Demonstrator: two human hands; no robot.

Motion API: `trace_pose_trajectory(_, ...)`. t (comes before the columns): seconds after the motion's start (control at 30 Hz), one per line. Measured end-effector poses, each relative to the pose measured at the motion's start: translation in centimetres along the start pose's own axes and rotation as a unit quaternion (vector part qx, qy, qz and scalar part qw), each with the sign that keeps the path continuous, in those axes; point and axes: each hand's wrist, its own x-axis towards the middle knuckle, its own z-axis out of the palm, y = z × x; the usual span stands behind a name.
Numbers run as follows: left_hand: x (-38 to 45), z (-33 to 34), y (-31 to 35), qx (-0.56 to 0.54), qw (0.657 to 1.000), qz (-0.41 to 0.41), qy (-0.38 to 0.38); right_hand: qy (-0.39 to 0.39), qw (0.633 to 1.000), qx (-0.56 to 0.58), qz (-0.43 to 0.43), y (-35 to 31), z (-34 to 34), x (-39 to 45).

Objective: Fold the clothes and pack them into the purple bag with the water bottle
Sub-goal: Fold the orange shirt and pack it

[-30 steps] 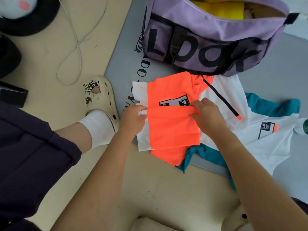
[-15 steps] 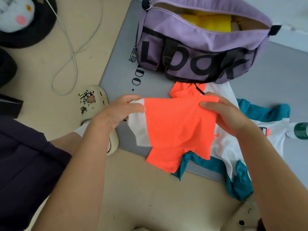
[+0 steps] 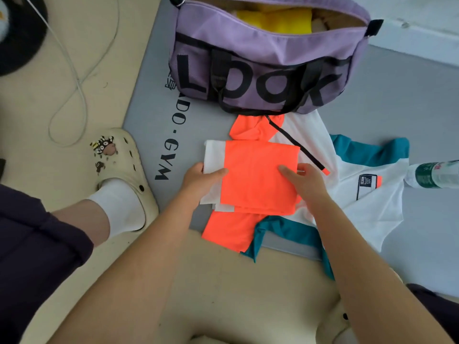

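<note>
A folded orange and white garment (image 3: 258, 175) lies on top of a spread white, orange and teal shirt (image 3: 360, 199) on the grey mat. My left hand (image 3: 201, 180) grips its left edge, thumb on top. My right hand (image 3: 303, 182) holds its right edge with the thumb lying on the orange cloth. The purple bag (image 3: 263, 65) stands open just beyond, with yellow cloth (image 3: 275, 19) inside. A water bottle (image 3: 434, 175) lies at the right edge of the view.
A grey gym mat (image 3: 154, 115) covers the beige floor (image 3: 74, 70). My foot in a cream clog (image 3: 119, 165) stands left of the mat. A white cable (image 3: 77, 80) loops on the floor. A dark round object (image 3: 19, 38) sits at top left.
The orange garment was folded over, lifted off the mat between both hands, and now lies flat again as a smaller folded square. Both hands have shifted to its side edges.
</note>
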Motion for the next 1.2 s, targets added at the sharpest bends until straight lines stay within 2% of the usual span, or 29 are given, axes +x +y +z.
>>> trace_pose_trajectory(0.1,-0.2,0.5,0.1,0.003,1.000,-0.025,-0.004,-0.021,0.995,-0.089,0.026,0.1,0.4,-0.3)
trace_pose_trajectory(0.2,-0.7,0.7,0.4,-0.047,0.993,-0.075,-0.074,-0.063,0.990,-0.076,0.097,0.2,0.8,-1.1)
trace_pose_trajectory(0.27,-1.0,0.7,0.6,-0.096,0.984,-0.096,-0.113,-0.087,0.989,0.023,0.120,0.2,0.9,-1.9)
trace_pose_trajectory(0.37,-1.7,0.5,1.5,-0.135,0.980,-0.063,-0.130,-0.120,0.956,0.240,0.122,0.0,0.6,-3.0)
trace_pose_trajectory(0.47,-2.9,0.0,5.0,-0.173,0.975,0.001,-0.140,-0.102,0.954,0.274,0.070,-2.2,-0.7,-3.7)
trace_pose_trajectory(0.6,-4.1,-0.8,13.3,-0.210,0.960,0.136,-0.123,-0.021,0.947,0.307,-0.092,-9.0,-4.5,-3.4)
trace_pose_trajectory(0.67,-4.0,-1.4,18.0,-0.224,0.941,0.215,-0.131,-0.017,0.927,0.338,-0.163,-13.0,-6.6,-2.6)
trace_pose_trajectory(0.73,-3.4,-2.1,22.0,-0.226,0.925,0.272,-0.138,-0.040,0.911,0.366,-0.186,-16.6,-8.5,-1.5)
trace_pose_trajectory(0.8,-1.9,-2.4,24.8,-0.206,0.932,0.273,-0.117,-0.074,0.908,0.378,-0.164,-19.3,-9.5,-0.1)
trace_pose_trajectory(0.9,0.7,-2.1,26.7,-0.119,0.970,0.204,-0.056,-0.114,0.938,0.324,-0.048,-21.7,-9.4,1.9)
trace_pose_trajectory(0.97,2.5,-1.8,27.0,-0.066,0.983,0.166,-0.042,-0.135,0.944,0.301,0.010,-22.6,-9.0,3.4)
trace_pose_trajectory(1.03,4.1,-1.9,27.6,-0.069,0.981,0.179,-0.030,-0.149,0.934,0.324,0.009,-23.6,-8.8,4.8)
trace_pose_trajectory(1.13,5.8,-2.5,28.9,-0.107,0.965,0.238,-0.013,-0.146,0.909,0.388,-0.044,-25.3,-8.9,6.7)
trace_pose_trajectory(1.2,6.7,-2.6,29.1,-0.063,0.965,0.252,0.020,-0.121,0.925,0.356,-0.056,-25.9,-8.7,7.5)
